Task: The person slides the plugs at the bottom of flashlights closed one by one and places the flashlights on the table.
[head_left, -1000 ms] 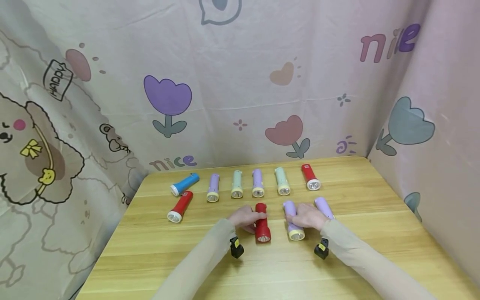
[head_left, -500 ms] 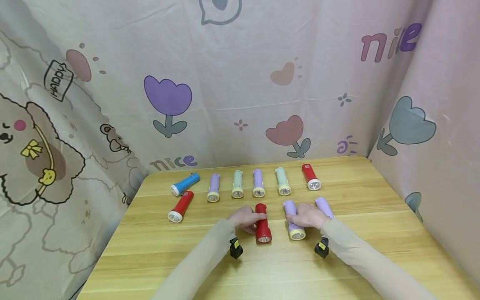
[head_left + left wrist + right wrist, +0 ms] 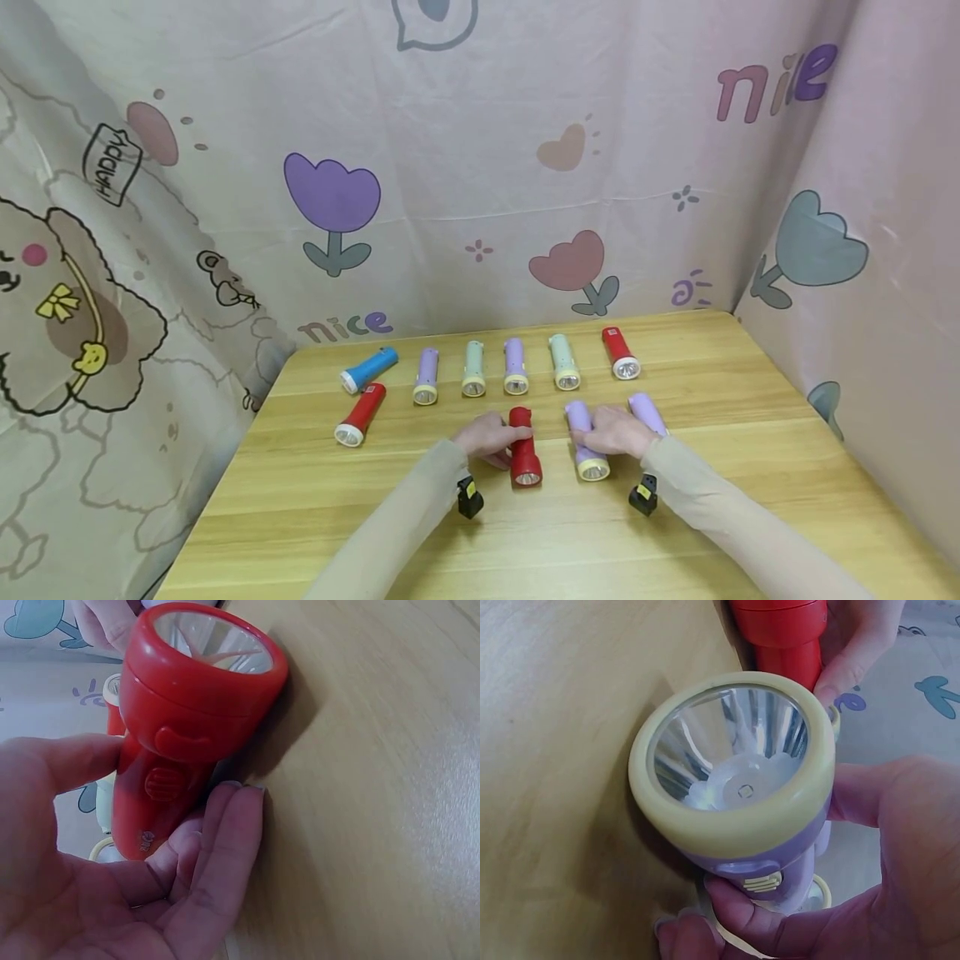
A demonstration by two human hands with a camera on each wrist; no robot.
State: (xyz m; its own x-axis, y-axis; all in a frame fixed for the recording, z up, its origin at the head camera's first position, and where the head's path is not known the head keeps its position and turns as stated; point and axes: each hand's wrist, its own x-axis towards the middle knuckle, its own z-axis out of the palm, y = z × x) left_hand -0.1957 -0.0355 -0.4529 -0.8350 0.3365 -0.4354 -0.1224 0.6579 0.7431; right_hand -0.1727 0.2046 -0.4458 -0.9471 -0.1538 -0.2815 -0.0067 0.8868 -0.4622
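Observation:
A solid red flashlight [image 3: 527, 461] lies on the wooden table, lens toward the near edge. My left hand [image 3: 483, 437] grips it from the left, thumb on its upper side; the left wrist view shows the fingers curled under the red body [image 3: 161, 776] beside a ribbed switch. To the right is a purple flashlight [image 3: 587, 457] with a cream lens rim, also facing me. My right hand [image 3: 617, 432] holds its barrel, thumb on one side and fingers on the other in the right wrist view, where the cream rim [image 3: 821, 761] looms large. Another purple flashlight [image 3: 646, 412] lies partly hidden behind my right hand.
Across the back of the table [image 3: 697, 358] lie a blue flashlight [image 3: 371, 368], purple [image 3: 427, 368] and mint green [image 3: 474, 360] ones, and a red one [image 3: 618, 350] with a white rim. Another white-rimmed red flashlight [image 3: 363, 412] sits at left. A printed curtain [image 3: 450, 167] encloses the table.

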